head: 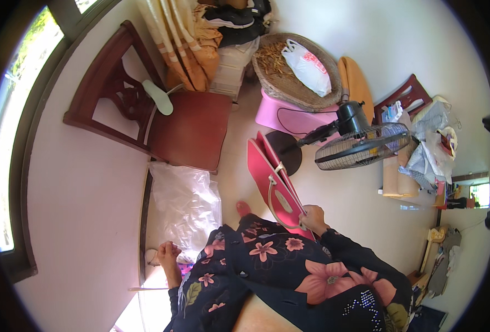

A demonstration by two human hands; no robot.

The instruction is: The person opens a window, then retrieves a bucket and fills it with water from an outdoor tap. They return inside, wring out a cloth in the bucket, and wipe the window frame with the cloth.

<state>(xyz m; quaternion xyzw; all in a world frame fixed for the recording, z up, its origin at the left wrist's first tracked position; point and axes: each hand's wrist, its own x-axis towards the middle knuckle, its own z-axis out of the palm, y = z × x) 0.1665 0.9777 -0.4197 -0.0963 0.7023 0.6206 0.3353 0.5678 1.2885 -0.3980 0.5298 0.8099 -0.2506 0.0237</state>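
Note:
My right hand (313,218) grips the near end of a pinkish-red handbag (269,182), close to where its cord-like handle meets the edge. The bag is held out over the floor in front of me, looking flat, with pale metal-toned trim and an oval badge on its side. Its far end reaches beside the round black base (285,152) of a fan. My left hand (169,251) hangs low at my left side, fingers loosely bent, with nothing visible in it. Nearest to it is a clear plastic sheet or bag (186,203) on the floor.
A wooden chair (191,128) stands ahead left, a pale slipper-shaped object (158,98) against its back. The pedestal fan (361,145) leans across at right. Behind it, a woven basket (265,83) with a white plastic bag (308,68) rests on a pink stool (269,112). Bags (431,145) are piled far right.

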